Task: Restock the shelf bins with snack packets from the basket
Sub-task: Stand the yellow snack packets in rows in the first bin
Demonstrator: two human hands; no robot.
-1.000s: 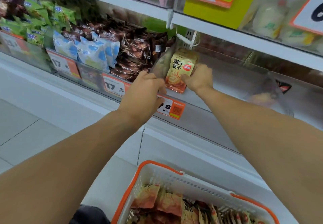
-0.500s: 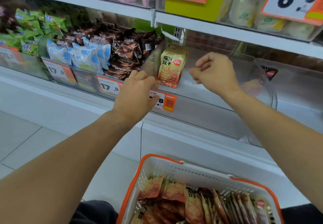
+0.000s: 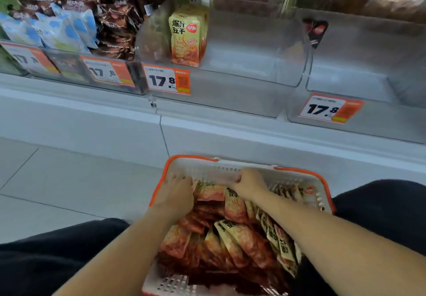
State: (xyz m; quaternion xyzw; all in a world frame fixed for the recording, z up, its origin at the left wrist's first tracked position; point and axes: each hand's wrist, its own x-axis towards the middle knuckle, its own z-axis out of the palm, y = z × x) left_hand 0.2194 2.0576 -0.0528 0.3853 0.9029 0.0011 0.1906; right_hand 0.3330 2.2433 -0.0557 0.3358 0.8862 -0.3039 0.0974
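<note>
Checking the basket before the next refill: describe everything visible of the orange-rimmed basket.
The basket is white perforated plastic with an orange rim and sits low in front of the person, below the shelf bins. It is heaped with red and yellow snack packets, some standing on edge along its right side. Both hands reach into its far end: the left hand and the right hand curl over packets there.
</note>
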